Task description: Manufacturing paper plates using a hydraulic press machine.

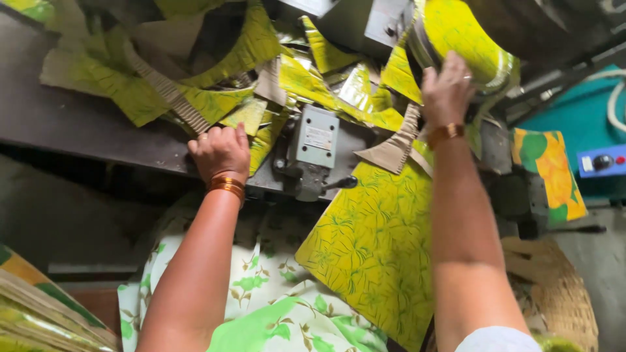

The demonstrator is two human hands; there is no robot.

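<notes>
Yellow-green paper plates up at the machine are gripped by the right hand, fingers curled round the stack, while the left hand is kept loosely closed on scraps across the bench.

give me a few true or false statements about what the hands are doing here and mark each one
1. The right hand is on a stack of round yellow plates. True.
2. The left hand holds scissors. False: it rests as a fist on the bench edge among the scraps.
3. Both wrists wear bangles. True.
4. The large sheet is plain blue. False: it is yellow with a green leaf pattern.
</notes>
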